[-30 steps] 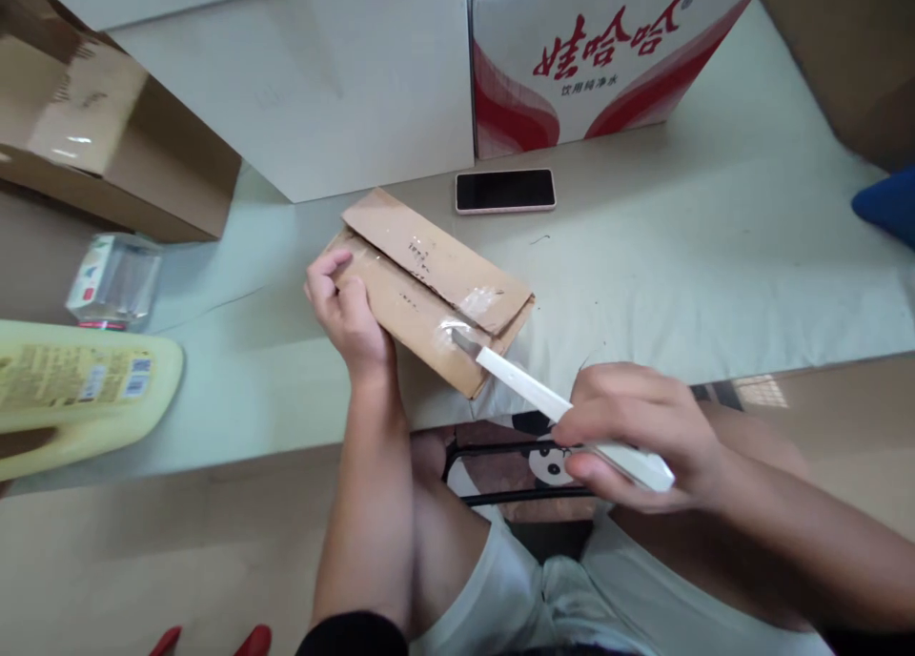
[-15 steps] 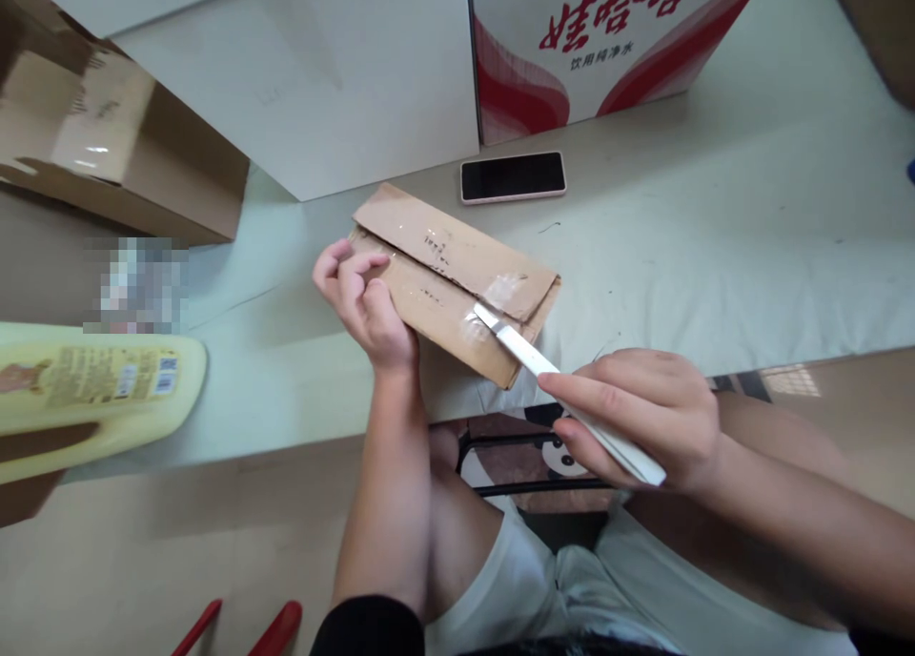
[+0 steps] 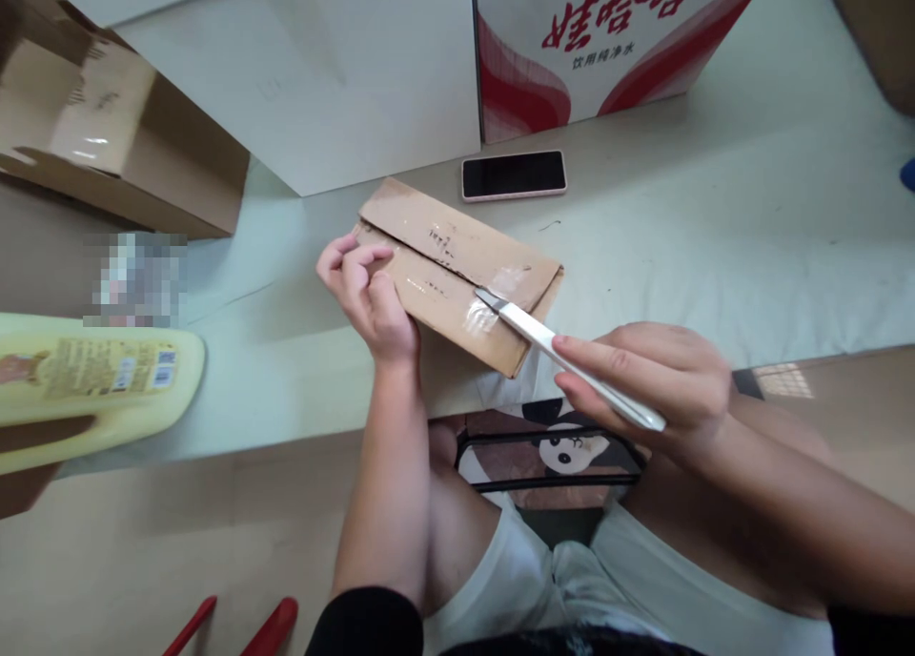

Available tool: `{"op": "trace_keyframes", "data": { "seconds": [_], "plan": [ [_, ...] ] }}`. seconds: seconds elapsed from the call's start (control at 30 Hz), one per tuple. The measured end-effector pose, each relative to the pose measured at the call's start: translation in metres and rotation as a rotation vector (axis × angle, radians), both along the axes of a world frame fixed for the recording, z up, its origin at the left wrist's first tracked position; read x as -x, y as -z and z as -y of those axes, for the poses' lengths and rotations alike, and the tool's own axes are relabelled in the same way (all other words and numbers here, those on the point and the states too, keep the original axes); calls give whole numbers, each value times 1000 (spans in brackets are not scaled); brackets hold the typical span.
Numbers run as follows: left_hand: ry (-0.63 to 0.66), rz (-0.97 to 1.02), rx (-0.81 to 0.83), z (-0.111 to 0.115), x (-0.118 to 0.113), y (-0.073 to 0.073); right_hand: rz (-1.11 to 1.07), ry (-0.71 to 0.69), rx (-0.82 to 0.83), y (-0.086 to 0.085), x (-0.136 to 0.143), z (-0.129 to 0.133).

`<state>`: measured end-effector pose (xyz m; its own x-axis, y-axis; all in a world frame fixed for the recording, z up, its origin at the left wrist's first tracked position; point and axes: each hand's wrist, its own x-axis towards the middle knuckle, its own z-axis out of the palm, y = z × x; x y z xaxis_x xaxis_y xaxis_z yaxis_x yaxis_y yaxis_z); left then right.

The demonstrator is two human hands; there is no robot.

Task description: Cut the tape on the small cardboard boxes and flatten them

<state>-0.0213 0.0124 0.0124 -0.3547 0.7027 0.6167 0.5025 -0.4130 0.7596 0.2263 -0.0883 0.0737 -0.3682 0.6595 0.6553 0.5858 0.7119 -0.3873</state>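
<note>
A small brown cardboard box (image 3: 443, 265) is tilted above the table's front edge, a long seam running across its top face. My left hand (image 3: 372, 298) grips its left end, fingers curled over the top. Clear tape shines near the box's right end. In my right hand (image 3: 650, 375) is a utility knife (image 3: 579, 365) with a slim white handle, its index finger stretched along it. The blade tip touches the box at the seam beside the tape.
A phone (image 3: 513, 175) lies behind the box on the pale green tablecloth (image 3: 686, 256). Further back stand a white carton (image 3: 321, 84) and a red-and-white water carton (image 3: 529, 93). To the left are an open cardboard box (image 3: 178, 160) and a yellow jug (image 3: 135, 379).
The knife's blade has moved slightly up along the taped area to the seam, and its handle end has risen. The flap gap at the box's right end looks narrower.
</note>
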Motion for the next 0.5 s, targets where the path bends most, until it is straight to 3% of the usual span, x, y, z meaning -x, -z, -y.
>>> {"op": "trace_keyframes", "data": {
  "seconds": [0.5],
  "plan": [
    [52,14,-8,-2,4,8,-130,-64,39,-3,1,0]
  ]
}}
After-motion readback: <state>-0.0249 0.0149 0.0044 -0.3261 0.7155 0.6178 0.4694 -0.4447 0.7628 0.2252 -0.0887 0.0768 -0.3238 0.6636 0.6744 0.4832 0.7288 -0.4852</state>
